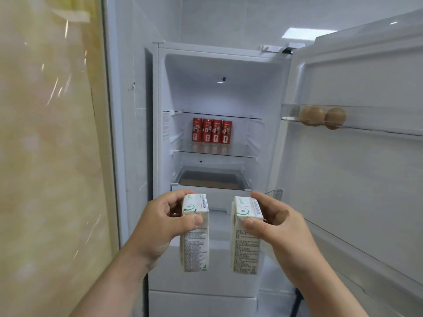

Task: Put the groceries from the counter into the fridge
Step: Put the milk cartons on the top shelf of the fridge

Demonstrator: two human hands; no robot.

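While my left hand [160, 223] grips one carton [195, 239] and my right hand [274, 223] a second carton [246, 243], low centre before the open fridge [229, 92], four red cans [211, 131] stand on its shelf [238, 153], eggs [320, 116] in the door rack [377, 120].

Walls of the room.
Glossy yellow marbled panel [45, 133] at left; pale wall tiles [229, 19] behind, bearing a bright rectangular patch of light [306, 33].

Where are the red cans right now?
In the head view, the red cans stand in a row on the fridge's glass shelf, above the drawer, left of the eggs in the door rack.
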